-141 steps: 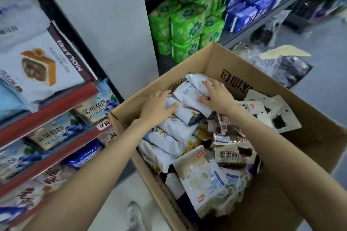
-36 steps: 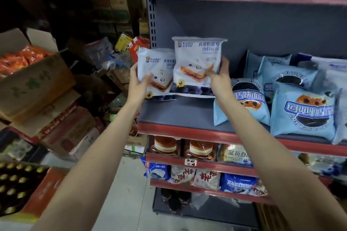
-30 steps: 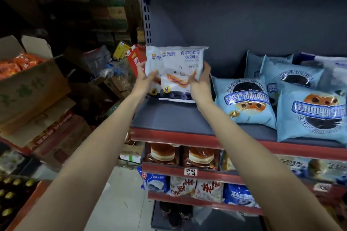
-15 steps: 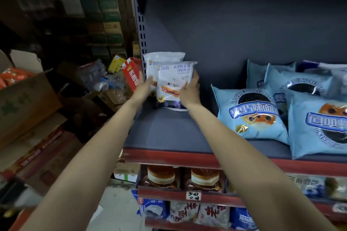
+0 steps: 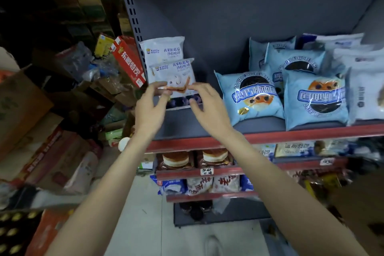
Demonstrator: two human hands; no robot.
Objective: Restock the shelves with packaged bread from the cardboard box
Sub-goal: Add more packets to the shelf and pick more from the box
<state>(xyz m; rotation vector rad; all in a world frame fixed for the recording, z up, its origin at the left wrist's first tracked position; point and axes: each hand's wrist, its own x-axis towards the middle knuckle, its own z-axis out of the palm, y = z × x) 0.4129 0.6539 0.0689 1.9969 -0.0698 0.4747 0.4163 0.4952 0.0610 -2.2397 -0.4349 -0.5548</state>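
Both hands have let go and pulled back from the two white bread packs (image 5: 173, 75), now standing upright at the shelf's (image 5: 207, 124) far left. Left hand (image 5: 150, 108) and right hand (image 5: 209, 108) hover just before them, fingers (image 5: 160, 85) spread loosely, holding nothing.

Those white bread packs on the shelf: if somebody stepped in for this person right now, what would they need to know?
Left hand: open, in front of the front white pack; contact unclear.
Right hand: open, holding nothing.
Front white pack stands upright at the shelf's left end, with the rear white pack behind it.
Done: both shelved.
Left: fetch more from the box, which is out of view.
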